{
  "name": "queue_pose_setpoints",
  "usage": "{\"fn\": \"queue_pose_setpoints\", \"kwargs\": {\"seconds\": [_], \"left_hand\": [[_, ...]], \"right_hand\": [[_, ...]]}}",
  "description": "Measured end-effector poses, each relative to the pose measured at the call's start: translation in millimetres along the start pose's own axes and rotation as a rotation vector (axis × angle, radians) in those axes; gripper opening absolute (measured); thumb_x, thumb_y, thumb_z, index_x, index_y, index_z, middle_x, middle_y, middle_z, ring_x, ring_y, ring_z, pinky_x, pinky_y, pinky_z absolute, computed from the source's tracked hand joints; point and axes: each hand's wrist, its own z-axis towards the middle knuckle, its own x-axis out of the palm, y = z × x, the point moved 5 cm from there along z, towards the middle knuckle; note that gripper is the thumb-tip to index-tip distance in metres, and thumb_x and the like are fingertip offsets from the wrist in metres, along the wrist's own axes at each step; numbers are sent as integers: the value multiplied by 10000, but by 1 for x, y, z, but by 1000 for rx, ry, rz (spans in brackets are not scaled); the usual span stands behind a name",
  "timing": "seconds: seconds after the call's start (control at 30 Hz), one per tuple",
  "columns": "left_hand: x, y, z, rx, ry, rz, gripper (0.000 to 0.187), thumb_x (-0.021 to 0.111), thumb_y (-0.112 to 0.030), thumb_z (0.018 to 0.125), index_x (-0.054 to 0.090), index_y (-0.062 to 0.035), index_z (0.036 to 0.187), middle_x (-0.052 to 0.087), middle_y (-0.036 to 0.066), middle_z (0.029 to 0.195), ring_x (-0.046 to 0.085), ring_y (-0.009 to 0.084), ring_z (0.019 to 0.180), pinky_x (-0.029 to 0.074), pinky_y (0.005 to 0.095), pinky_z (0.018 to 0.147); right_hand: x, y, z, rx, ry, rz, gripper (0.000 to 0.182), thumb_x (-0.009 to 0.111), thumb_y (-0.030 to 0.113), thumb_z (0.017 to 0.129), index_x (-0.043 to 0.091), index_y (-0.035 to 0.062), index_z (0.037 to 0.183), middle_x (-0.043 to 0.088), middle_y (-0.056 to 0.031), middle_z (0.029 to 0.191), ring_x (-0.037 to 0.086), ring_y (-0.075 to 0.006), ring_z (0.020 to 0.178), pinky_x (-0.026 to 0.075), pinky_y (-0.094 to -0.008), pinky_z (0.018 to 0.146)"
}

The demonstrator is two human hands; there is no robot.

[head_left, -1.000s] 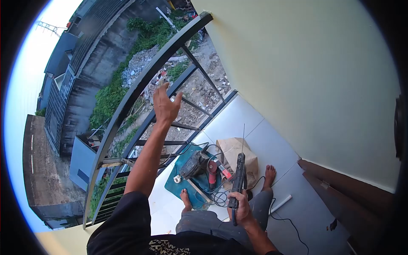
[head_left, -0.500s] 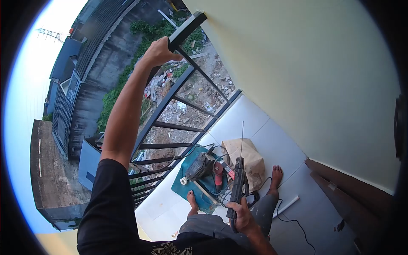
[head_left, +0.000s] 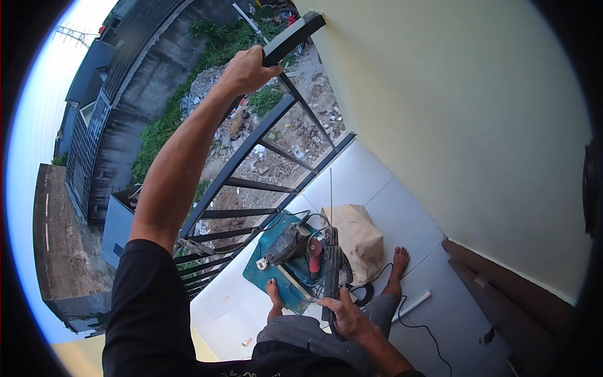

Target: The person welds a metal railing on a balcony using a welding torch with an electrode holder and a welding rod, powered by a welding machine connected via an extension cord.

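My left hand [head_left: 246, 70] is closed around the thick black top rail [head_left: 295, 39] of a metal balcony railing, close to where the rail meets the wall. Lower down, my right hand [head_left: 347, 313] grips a long black handheld welder [head_left: 331, 264]. A thin straight electrode rod [head_left: 331, 196] points up from its tip, clear of the railing. Beyond the welder, a red angle grinder [head_left: 315, 256] and a dark grey tool or bag [head_left: 287, 244] lie on a teal mat [head_left: 259, 267]. A brown paper bag [head_left: 357, 242] stands beside them.
My bare feet rest on pale floor tiles [head_left: 389, 204], one by the mat, one by the bag. A black cable [head_left: 433, 336] and a white pipe [head_left: 414, 305] lie at right. A cream wall [head_left: 452, 125] rises on the right. Rubble ground [head_left: 251, 157] lies beyond the railing.
My view has shifted slightly, so the railing and my left hand sit a little differently. The welder has moved left, its rod now more upright. Both hands keep their grips.
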Motion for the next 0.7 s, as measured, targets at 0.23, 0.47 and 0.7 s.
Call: {"fn": "queue_pose_setpoints", "kwargs": {"seconds": [0.23, 0.47, 0.7], "left_hand": [[1, 2, -4, 5, 30, -31, 620, 749, -444, 821, 579, 50, 1156, 663, 264, 1089, 661, 374, 1010, 503, 453, 882], [30, -91, -233, -244, 45, -839, 522, 640, -469, 936, 696, 46, 1000, 704, 132, 877, 657, 193, 858, 507, 337, 801], [77, -176, -362, -200, 647, -1335, 590, 587, -541, 953, 678, 41, 983, 680, 146, 858, 624, 179, 819, 499, 352, 752]], "right_hand": [[1, 13, -13, -68, -32, -96, 588, 716, -55, 771, 450, 54, 1284, 630, -186, 952, 572, -342, 802, 503, -418, 678], [-13, 44, -12, -80, -62, -255, 639, 727, -51, 745, 447, 106, 1299, 533, -210, 911, 588, -353, 740, 507, -425, 614], [-11, 66, 15, -75, 83, -176, 517, 611, -80, 759, 537, 90, 1242, 473, -295, 1128, 604, -457, 961, 534, -486, 853]]}}
